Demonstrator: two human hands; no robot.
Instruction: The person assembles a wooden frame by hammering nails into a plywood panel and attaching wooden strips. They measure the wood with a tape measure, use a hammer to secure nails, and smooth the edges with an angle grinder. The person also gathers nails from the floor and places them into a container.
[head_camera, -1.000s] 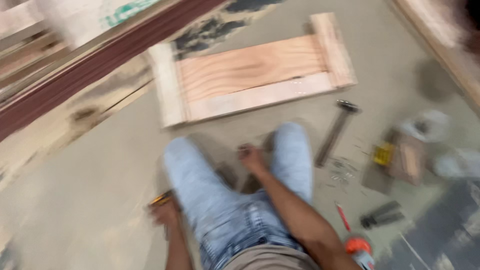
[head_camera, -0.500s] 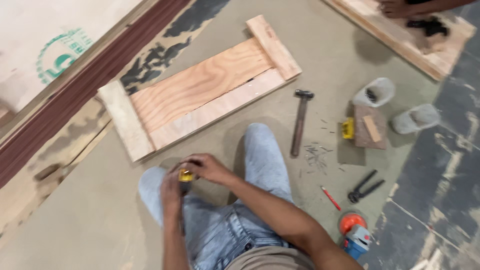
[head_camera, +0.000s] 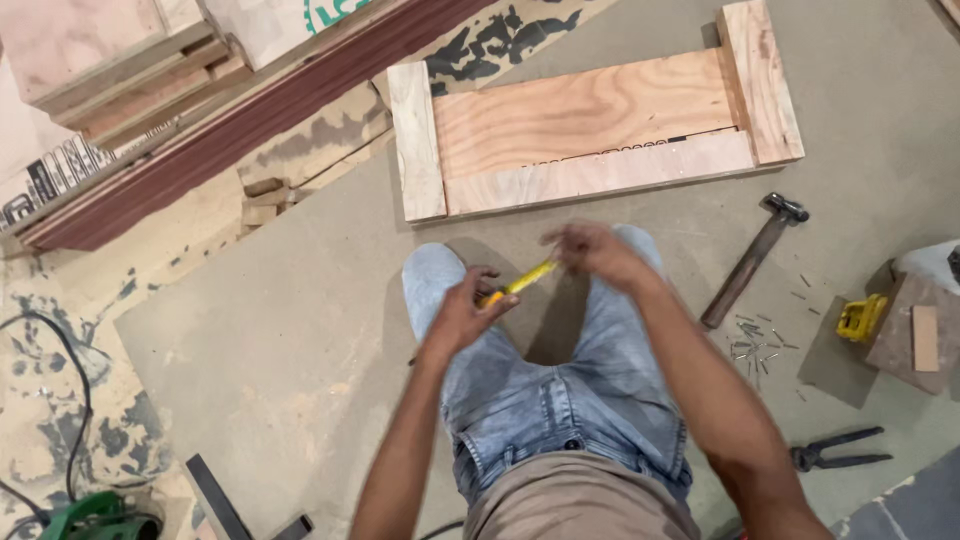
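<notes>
I kneel on a grey board floor, my jeans-clad knees in view. My left hand (head_camera: 462, 315) grips the case of a yellow tape measure (head_camera: 518, 284) above my left knee. My right hand (head_camera: 590, 252) pinches the end of its yellow blade, drawn out a short way between the two hands. Just beyond my knees lies a wooden frame (head_camera: 590, 125), made of plywood boards with a cross piece at each end.
A hammer (head_camera: 752, 258) lies right of my right knee beside scattered nails (head_camera: 757, 343). Pliers (head_camera: 838, 451) lie at lower right, near a small yellow tool (head_camera: 860, 318) and wood block (head_camera: 915, 335). Stacked boards (head_camera: 130, 95) sit at upper left; a green power tool (head_camera: 95, 517) at lower left.
My hands came together over my knees and drew the tape blade out. The camera view swung and steadied, with the frame now straight ahead.
</notes>
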